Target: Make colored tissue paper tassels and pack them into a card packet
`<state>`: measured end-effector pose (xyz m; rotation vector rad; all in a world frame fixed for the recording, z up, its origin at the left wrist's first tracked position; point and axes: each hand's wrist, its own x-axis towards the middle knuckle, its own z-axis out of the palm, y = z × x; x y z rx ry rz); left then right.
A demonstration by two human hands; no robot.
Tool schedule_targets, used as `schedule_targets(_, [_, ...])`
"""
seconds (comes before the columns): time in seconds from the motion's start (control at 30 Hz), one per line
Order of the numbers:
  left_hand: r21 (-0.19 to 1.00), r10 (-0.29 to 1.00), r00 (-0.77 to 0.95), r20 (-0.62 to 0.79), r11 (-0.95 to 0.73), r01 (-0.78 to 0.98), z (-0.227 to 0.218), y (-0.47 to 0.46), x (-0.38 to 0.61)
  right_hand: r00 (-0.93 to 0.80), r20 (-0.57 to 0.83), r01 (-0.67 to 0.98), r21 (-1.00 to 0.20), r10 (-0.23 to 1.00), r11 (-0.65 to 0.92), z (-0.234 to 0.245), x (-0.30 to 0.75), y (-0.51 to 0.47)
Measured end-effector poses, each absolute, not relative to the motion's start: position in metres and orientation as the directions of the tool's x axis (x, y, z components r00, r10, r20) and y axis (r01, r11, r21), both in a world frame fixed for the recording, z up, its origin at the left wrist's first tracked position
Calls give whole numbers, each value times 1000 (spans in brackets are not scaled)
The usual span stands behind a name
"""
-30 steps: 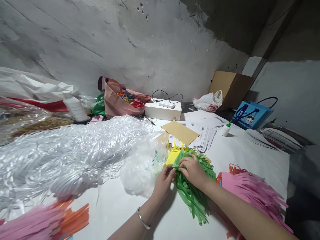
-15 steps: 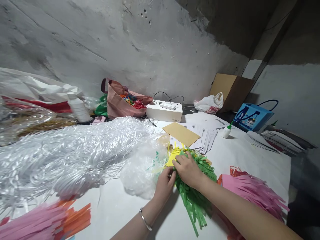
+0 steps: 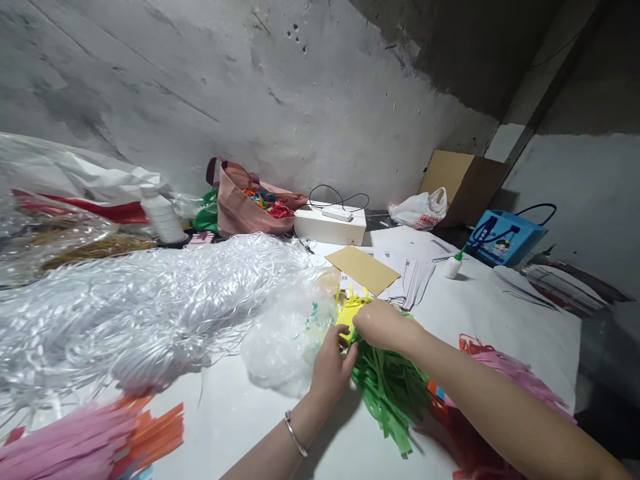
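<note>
A bundle of green paper fringe (image 3: pixel 385 393) lies at the front middle of the table, its cut strips hanging toward me. Yellow paper (image 3: pixel 353 310) with thin strips at its top edge sits just behind the green. My left hand (image 3: pixel 330 367), with a silver bangle at the wrist, grips the near left edge of the green fringe between thumb and fingers. Bent over the top of the fringe, my right hand (image 3: pixel 383 325) is closed on its upper edge, and its fingertips are mostly hidden. Clear crumpled plastic (image 3: pixel 280 340) is just left of my left hand.
White shiny strands (image 3: pixel 150 300) cover the table's left side. Pink and orange fringes (image 3: pixel 75 440) lie front left, and a pink fringe (image 3: pixel 525 380) is at right. Behind are a brown envelope (image 3: pixel 363 268), white box (image 3: pixel 330 227), glue bottle (image 3: pixel 453 267), pink bag (image 3: pixel 240 207) and blue bag (image 3: pixel 507 233).
My right hand has gone from lying spread over the fringe to bent and closed at its top edge. The green strips have shifted slightly. My left hand stays almost in place.
</note>
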<state>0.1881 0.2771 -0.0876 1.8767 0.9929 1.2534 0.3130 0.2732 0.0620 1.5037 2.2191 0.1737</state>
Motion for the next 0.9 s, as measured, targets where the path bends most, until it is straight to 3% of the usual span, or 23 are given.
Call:
schedule_targets(0.27, [652, 728, 259, 635, -684, 326, -87, 276, 186, -232, -341, 878, 330, 911, 347, 73, 306, 270])
schedule_targets(0.57, [519, 613, 316, 725, -787, 334, -86, 272, 186, -5, -140, 947, 316, 990, 50, 59, 335, 295])
schedule_targets(0.7, [542, 608, 306, 733, -793, 278, -86, 270, 185, 152, -100, 956, 266, 983, -121, 65, 363, 309])
schedule_targets(0.9, [684, 713, 212, 669, -701, 200, -82, 274, 183, 333, -72, 933, 172, 940, -317, 78, 404, 316])
